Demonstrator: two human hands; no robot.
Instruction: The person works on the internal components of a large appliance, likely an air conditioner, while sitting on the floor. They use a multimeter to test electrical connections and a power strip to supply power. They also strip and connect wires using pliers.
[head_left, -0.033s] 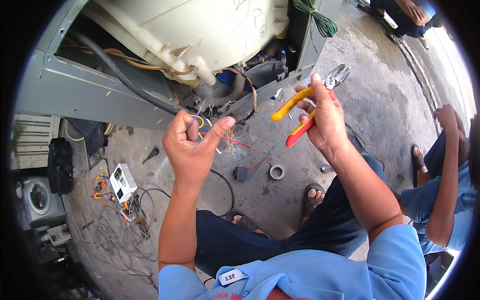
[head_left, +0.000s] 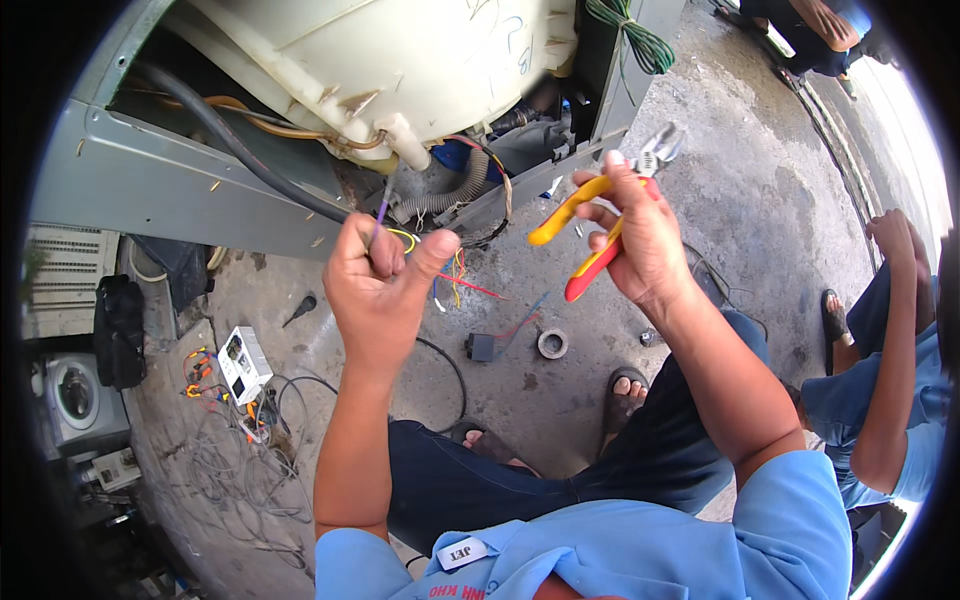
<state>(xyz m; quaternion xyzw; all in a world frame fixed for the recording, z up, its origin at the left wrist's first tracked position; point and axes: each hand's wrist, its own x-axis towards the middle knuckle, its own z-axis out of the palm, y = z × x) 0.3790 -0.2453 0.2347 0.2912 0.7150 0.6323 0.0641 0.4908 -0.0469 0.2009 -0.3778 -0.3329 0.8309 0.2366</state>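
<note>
My left hand [head_left: 368, 300] has its fingers curled round a purple wire [head_left: 382, 212], with the thumb stuck out to the right. A thick black cable [head_left: 250, 160] runs down from the grey cabinet to behind that hand. Loose red, yellow, blue and white wires hang beyond the thumb, a red wire [head_left: 470, 287] reaching furthest right. In my right hand [head_left: 645, 240] are pliers [head_left: 600, 270] with red and yellow handles. Their handles are spread and the metal jaws [head_left: 657, 150] point up and away, apart from any wire.
Ahead stands an open grey cabinet [head_left: 200, 190] with a large cream tub [head_left: 400, 60] and a ribbed hose [head_left: 465, 190]. On the concrete lie a small black box [head_left: 481, 347], a metal ring [head_left: 553, 344], a white box [head_left: 245, 365] and tangled cables. Other people sit to the right.
My left hand has shifted slightly left and down, and more of the purple wire shows above its fingers. My right hand and the pliers have moved a little to the left.
</note>
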